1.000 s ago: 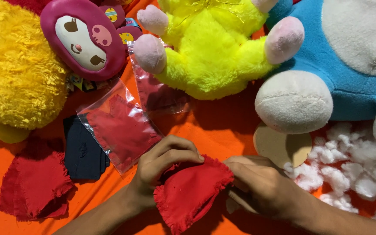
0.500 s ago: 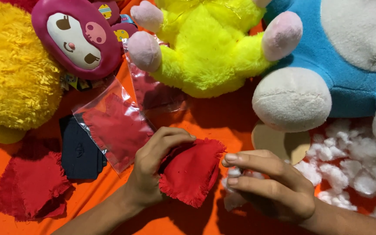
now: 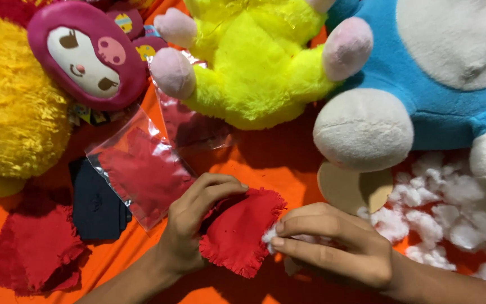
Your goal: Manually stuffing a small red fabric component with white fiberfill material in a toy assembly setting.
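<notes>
— Start at the far left. What's out there, taking the red pouch as your marker?

— Well left of the red fabric pouch (image 3: pixel 240 231): a stack of red frayed cloth squares (image 3: pixel 32 247) on the orange cloth (image 3: pixel 271 160). Nearer the pouch, a dark navy fabric piece (image 3: pixel 97 205), partly under a clear plastic bag (image 3: pixel 142 171) that holds more red cloth. Up and left of the pouch, a fuzzy yellow plush (image 3: pixel 12 107) and a magenta doll head (image 3: pixel 88 53).

— And your hands?

— My left hand (image 3: pixel 195 225) grips the pouch's left edge; fingers curled over the top, thumb side tucked behind, holding it open. The pouch sits between my hands, frayed rim facing me. My right hand (image 3: pixel 333 247) touches its right edge; thumb and forefinger pressed together, pinching a tuft of white stuffing (image 3: pixel 269 236) right at the pouch's edge.

— Above the pouch?

— A neon yellow plush (image 3: pixel 254 67) with pink paws.

— Right of it?

— A round tan disc (image 3: pixel 347 188) just beyond my right hand, then a heap of white stuffing (image 3: pixel 451 217). Up and right, a blue and white plush (image 3: pixel 423 73), its white foot over the disc.
</notes>
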